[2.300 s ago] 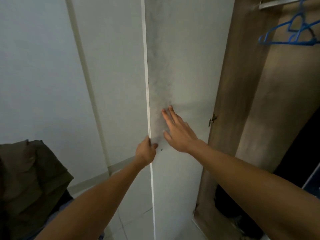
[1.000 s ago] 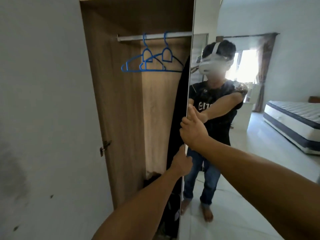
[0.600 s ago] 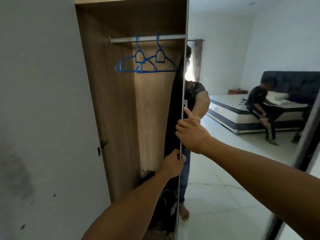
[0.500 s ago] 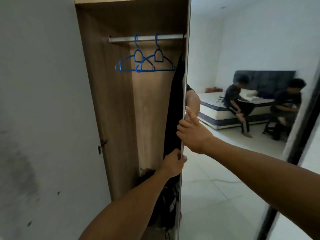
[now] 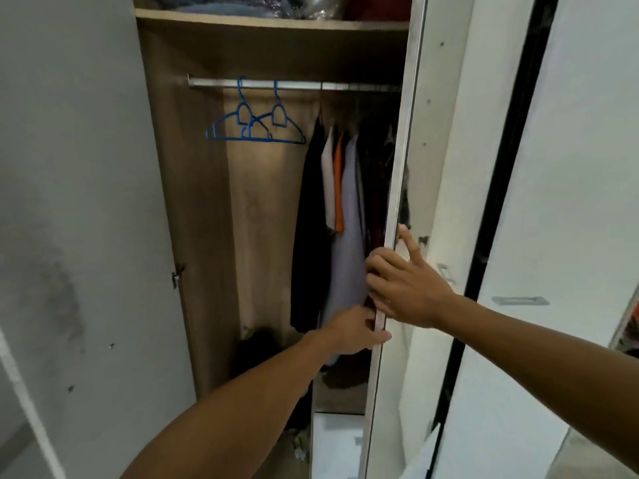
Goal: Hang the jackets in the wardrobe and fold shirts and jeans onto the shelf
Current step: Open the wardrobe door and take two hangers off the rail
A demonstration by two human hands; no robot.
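Two blue hangers [image 5: 256, 127] hang empty on the rail [image 5: 294, 85] in the head view, the only view given, and that tells most of the story: by my reckoning no jacket has gone up yet. Both hands are on the wardrobe door [image 5: 392, 216]. The left hand [image 5: 352, 331] has its fingers wrapped round the door's edge low down; the right hand [image 5: 406, 288] curls over the same edge just above, its index finger straight along the panel. Beside the hangers, further right on the rail, hang dark, white, orange and pale garments [image 5: 332, 216]. The shelf [image 5: 273, 23] above carries some bundled things, too blurred to name. No jackets, shirts or jeans waiting to be stowed are in sight, so hanging and folding all appear left to do.
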